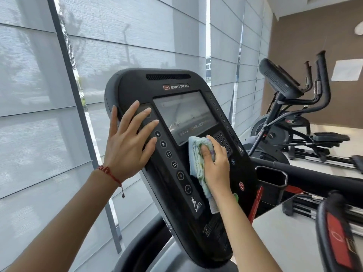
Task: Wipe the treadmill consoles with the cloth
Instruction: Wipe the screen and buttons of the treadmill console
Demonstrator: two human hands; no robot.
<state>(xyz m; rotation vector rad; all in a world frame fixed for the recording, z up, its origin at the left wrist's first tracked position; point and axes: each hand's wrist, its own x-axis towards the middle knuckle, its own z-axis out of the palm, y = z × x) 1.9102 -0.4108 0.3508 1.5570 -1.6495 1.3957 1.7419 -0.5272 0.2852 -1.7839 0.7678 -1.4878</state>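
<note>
Pale blue cloth [199, 160], folded, pressed on console [176, 173] centre just below screen [184, 114]; right hand [214, 163] fingers curled gripping it. Left hand [127, 140] flat, fingers spread, bracing console's left edge. Unwiped screen lies directly above cloth.

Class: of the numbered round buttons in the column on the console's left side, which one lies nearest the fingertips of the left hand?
The button marked 6: it is topmost, beside the left hand; 9, 12 and 15 lie lower.

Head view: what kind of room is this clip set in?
Most likely a gym or fitness room: a Star Trac treadmill console being wiped with a cloth, and an elliptical trainer by the shaded windows.
</note>
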